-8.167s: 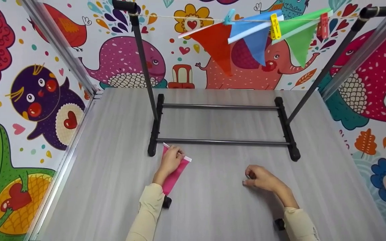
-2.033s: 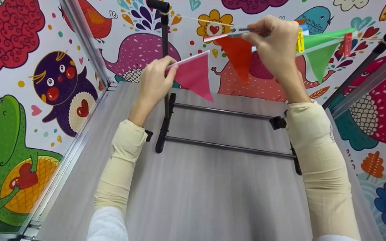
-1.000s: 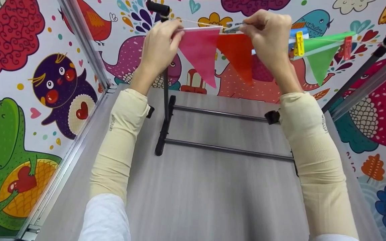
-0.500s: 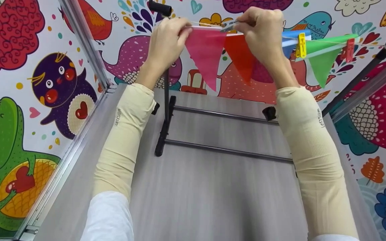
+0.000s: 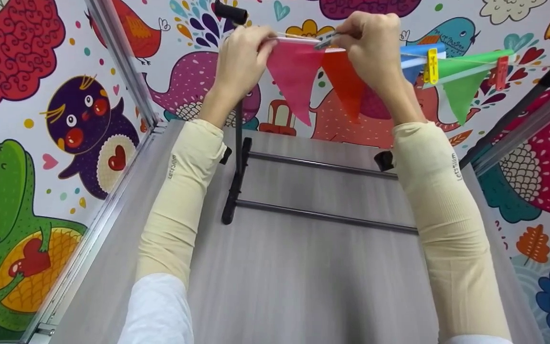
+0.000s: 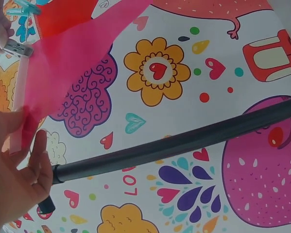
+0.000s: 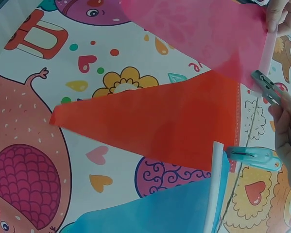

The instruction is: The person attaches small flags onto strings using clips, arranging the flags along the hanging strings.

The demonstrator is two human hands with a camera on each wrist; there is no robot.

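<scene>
A pink triangular flag (image 5: 294, 76) with a white top edge hangs from my left hand (image 5: 241, 64), which pinches its left corner up at the string. My right hand (image 5: 373, 52) pinches a grey clothespin (image 5: 325, 40). In the right wrist view the clothespin (image 7: 266, 86) reaches over the flag's white edge at its other corner, by the string (image 7: 252, 128). Right beside it hangs a red-orange flag (image 7: 155, 121), and a light blue clothespin (image 7: 254, 158) sits where that flag meets the blue flag (image 7: 155, 208).
Farther right on the string, a green flag (image 5: 466, 91) hangs between a yellow clothespin (image 5: 431, 67) and a red clothespin (image 5: 502, 72). The black stand's left post (image 5: 239, 138) rises behind my left hand; its base bars (image 5: 322, 212) lie on the grey table (image 5: 303, 277).
The pink flag came up from the table to the string in my left hand. My right hand brought the grey clothespin leftward onto the flag's corner; over the last half second both hands barely moved.
</scene>
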